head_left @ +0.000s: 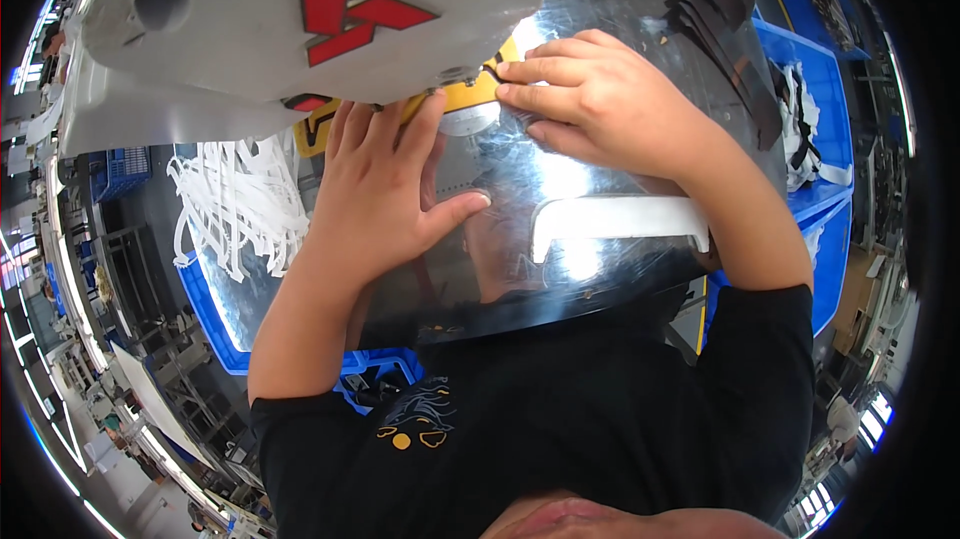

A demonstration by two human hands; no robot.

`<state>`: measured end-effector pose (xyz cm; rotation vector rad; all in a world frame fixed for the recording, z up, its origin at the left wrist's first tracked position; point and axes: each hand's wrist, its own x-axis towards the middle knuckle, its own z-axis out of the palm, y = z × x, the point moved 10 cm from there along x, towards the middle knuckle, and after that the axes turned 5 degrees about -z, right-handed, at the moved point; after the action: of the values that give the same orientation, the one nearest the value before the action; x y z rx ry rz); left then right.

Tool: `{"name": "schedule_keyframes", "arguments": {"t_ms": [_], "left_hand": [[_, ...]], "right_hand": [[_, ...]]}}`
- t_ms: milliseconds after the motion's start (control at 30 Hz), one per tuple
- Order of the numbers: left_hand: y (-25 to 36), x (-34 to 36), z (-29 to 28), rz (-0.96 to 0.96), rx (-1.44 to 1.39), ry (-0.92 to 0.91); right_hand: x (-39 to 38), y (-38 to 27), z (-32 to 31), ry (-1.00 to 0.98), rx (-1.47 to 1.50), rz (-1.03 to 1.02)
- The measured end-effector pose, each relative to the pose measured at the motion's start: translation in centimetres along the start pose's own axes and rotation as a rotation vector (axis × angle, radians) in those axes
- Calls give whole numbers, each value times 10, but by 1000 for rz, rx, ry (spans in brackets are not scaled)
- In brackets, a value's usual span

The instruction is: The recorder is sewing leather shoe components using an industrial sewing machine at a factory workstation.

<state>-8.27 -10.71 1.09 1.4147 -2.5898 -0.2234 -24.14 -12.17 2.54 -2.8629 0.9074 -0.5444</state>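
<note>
Under the grey sewing machine head (200,59) lies a yellow plate (467,92) with dark slots or edging on the shiny metal bed (470,309). My left hand (376,189) rests fingers down at the plate's near edge, spread, its thumb out on the metal; its fingertips are partly under the head. My right hand (612,104) lies palm down with fingers apart, fingertips on the plate's right part. A white curved piece (620,214) lies nearer me, below my right hand. The needle area is hidden.
White strips (235,204) are heaped at the left, by a blue tray (205,309). Blue bins (825,139) with black and white pieces stand at the right. Long dark pieces (710,49) lie at the bed's far right. A cardboard box (855,309) is beyond.
</note>
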Motion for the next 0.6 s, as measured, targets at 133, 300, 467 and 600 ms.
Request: {"name": "schedule_keyframes", "arguments": {"t_ms": [133,300,467,600], "left_hand": [[3,5,5,9,0,-11],[3,7,10,-3,20,-1],[-6,12,10,2,14,46],[-9,12,9,-20,-4,56]], "right_hand": [[-3,0,6,-48,43,6],[-8,0,9,-59,-14,-19],[-11,3,15,-78,-56,-10],[-13,3,17,-93,-34,-14]]}}
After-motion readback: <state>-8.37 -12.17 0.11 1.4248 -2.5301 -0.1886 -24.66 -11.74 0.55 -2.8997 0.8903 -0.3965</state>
